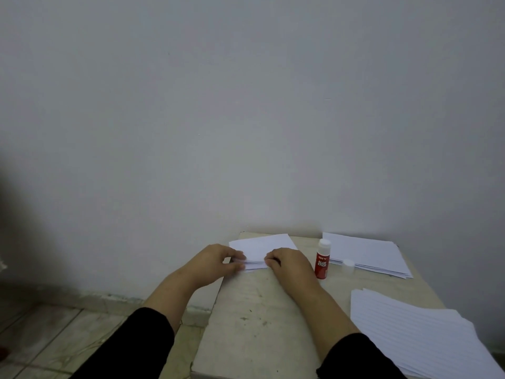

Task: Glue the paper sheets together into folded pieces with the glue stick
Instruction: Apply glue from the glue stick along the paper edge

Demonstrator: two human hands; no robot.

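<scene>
Hands at work on a folded piece of paper [262,248] at the far left corner of a small, worn table [254,318]: the left hand [218,259] pinches the piece's left edge between thumb and curled fingers, while the right hand [289,262] bears down on its near edge with fingers bent, seemingly to set the crease and hold the glued layers together while they bond. Just right of the right hand stands the red glue stick [322,259], upright and uncapped, kept within easy reach for the next sheet; its small white cap [348,263] sits beside it on the tabletop. Behind the stick lies one stack of plain sheets [366,255], and a second pile of lined sheets [420,337] is fanned out at the table's near right, so much of the job appears to remain.
</scene>
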